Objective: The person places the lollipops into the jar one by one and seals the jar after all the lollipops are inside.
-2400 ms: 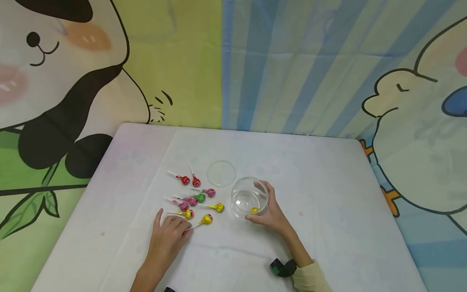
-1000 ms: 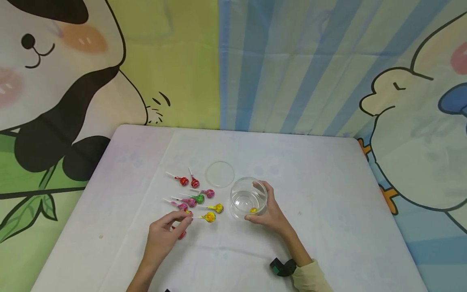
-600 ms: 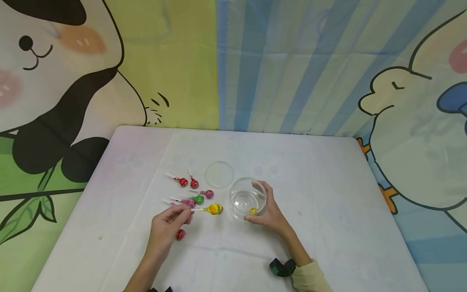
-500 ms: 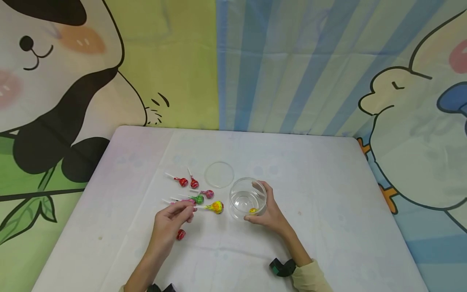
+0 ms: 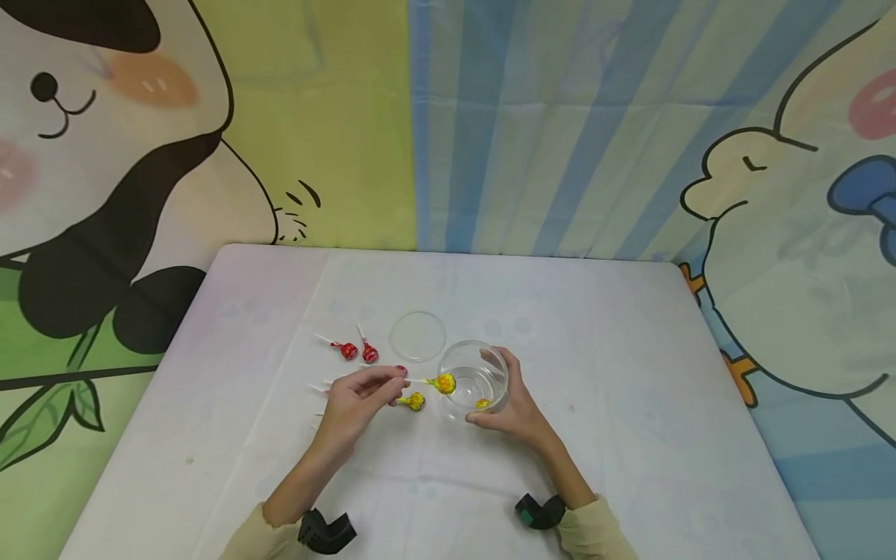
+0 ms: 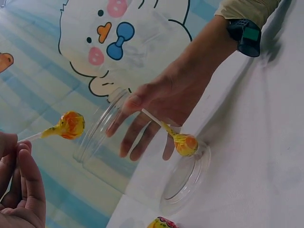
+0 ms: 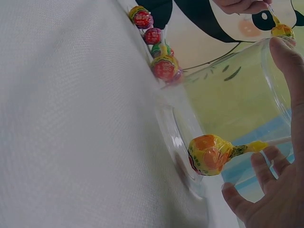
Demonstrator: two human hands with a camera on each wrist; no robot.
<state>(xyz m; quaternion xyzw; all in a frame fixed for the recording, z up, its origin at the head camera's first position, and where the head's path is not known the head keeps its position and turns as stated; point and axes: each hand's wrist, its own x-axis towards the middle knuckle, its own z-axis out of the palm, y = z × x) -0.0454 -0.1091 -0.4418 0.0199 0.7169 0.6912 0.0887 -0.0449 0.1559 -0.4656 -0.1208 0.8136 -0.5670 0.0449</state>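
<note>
My left hand [image 5: 360,404] pinches the white stick of a yellow-wrapped lollipop [image 5: 443,383] between thumb and fingers. In the left wrist view the candy head [image 6: 71,125] is just outside the mouth of a clear jar [image 5: 470,377]. My right hand [image 5: 518,408] grips the jar from its right side, thumb and fingers spread round the wall. Inside the jar, near its base, another yellow lollipop [image 7: 207,154] leans with its stick toward the mouth. On the table below my left fingers lies a further yellow lollipop [image 5: 414,401]; my left hand hides most of the other lollipops there.
Two red lollipops [image 5: 348,351] lie behind my left hand. A clear round lid [image 5: 418,313] rests flat behind the jar. Black devices [image 5: 327,532] sit at both wrists. A cartoon-printed curtain [image 5: 364,117] borders the white table [image 5: 595,327].
My left hand picked up the yellow lollipop by its stick and carried it right and up to the jar. My right hand and the jar have stayed nearly still.
</note>
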